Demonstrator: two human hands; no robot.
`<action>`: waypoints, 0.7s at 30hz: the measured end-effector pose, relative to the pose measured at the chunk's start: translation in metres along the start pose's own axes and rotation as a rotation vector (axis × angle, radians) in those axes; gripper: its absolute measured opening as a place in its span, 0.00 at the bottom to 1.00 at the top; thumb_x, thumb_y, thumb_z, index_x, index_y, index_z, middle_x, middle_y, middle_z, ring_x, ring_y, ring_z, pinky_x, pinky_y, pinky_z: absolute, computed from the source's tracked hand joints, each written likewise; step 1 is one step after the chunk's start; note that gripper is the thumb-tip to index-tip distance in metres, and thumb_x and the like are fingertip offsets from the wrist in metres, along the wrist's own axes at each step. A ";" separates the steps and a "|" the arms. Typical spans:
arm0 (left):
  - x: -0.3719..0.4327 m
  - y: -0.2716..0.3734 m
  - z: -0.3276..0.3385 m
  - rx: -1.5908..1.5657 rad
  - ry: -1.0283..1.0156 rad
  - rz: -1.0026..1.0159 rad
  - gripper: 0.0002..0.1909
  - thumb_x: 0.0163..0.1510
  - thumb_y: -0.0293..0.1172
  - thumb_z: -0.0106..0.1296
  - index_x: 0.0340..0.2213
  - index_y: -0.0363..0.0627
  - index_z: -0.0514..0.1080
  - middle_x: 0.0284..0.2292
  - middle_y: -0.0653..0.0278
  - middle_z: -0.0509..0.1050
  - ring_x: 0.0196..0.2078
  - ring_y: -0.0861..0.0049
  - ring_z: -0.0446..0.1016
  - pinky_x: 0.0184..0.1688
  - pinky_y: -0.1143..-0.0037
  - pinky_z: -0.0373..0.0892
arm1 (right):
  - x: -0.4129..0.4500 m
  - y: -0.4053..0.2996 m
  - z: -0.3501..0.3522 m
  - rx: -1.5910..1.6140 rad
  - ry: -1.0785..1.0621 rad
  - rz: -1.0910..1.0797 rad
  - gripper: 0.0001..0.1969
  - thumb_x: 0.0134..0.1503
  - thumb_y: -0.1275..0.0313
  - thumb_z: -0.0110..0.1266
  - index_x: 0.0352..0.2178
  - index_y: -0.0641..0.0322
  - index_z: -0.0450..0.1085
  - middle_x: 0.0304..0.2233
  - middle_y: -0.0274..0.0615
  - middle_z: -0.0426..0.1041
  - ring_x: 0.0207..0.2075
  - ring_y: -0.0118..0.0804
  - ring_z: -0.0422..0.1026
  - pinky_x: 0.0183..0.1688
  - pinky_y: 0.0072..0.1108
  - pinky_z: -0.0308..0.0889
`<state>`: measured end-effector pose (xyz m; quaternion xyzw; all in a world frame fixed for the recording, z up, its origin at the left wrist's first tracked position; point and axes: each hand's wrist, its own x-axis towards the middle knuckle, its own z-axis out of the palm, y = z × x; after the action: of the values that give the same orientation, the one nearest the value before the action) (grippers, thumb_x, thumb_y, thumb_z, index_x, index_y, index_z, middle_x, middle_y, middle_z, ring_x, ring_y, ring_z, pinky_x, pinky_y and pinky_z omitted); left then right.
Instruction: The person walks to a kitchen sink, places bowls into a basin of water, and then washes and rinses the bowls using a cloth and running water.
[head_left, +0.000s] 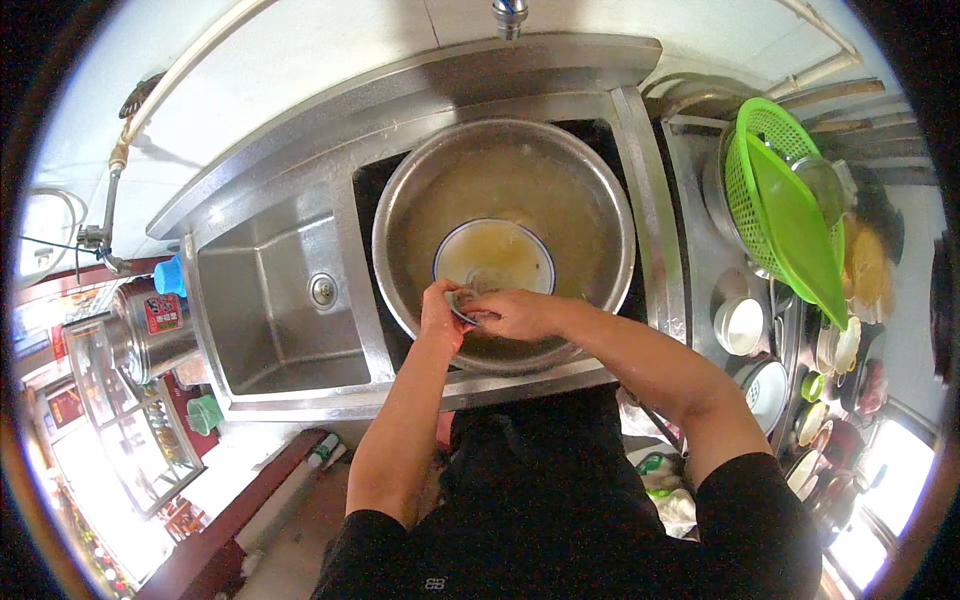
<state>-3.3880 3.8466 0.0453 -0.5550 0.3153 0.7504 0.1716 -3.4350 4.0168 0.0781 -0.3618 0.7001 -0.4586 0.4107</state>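
A large round metal basin (390, 217) of cloudy, brownish water is set into the right-hand bay of a stainless steel sink unit. In the water lies a white plate (499, 247) with a dark blue rim, its near edge partly behind my hands. My left hand (442, 315) grips a small pale dish (454, 300) above the basin's near side, tilted on its edge. Against that dish are the curled fingers of my right hand (521, 315). Something greyish shows by the right fingertips; whether it is a cloth or a scrubber, I cannot tell.
To the left is a steel sink bowl (262, 300) with a drain (324, 291). A faucet (510, 19) overhangs the back. On the right counter stand a green plastic colander (750, 172), a white bowl (739, 326) and a plate (769, 397). A metal canister (142, 337) is at far left.
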 end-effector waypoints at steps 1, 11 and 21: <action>0.003 0.002 -0.006 0.024 -0.090 -0.025 0.22 0.46 0.39 0.46 0.41 0.40 0.64 0.37 0.55 0.71 0.36 0.64 0.72 0.36 0.65 0.72 | 0.001 -0.005 0.000 0.001 -0.003 -0.007 0.16 0.57 0.65 0.48 0.46 0.56 0.70 0.41 0.52 0.74 0.44 0.50 0.71 0.48 0.34 0.65; -0.021 0.023 0.012 0.247 -0.229 0.057 0.39 0.53 0.67 0.40 0.54 0.49 0.62 0.50 0.57 0.68 0.50 0.64 0.68 0.55 0.58 0.61 | 0.001 -0.011 -0.044 0.035 0.317 0.301 0.20 0.55 0.56 0.52 0.41 0.61 0.74 0.37 0.52 0.77 0.38 0.50 0.76 0.40 0.38 0.70; -0.012 0.004 -0.016 -0.394 -0.656 0.110 0.28 0.61 0.51 0.38 0.55 0.44 0.62 0.57 0.57 0.63 0.60 0.61 0.60 0.62 0.60 0.53 | -0.008 0.029 -0.035 1.726 0.658 0.337 0.24 0.61 0.49 0.44 0.45 0.57 0.71 0.40 0.41 0.77 0.40 0.41 0.75 0.47 0.34 0.70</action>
<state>-3.3750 3.8338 0.0553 -0.2899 0.1227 0.9424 0.1130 -3.4670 4.0450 0.0612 0.3221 0.2420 -0.8329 0.3794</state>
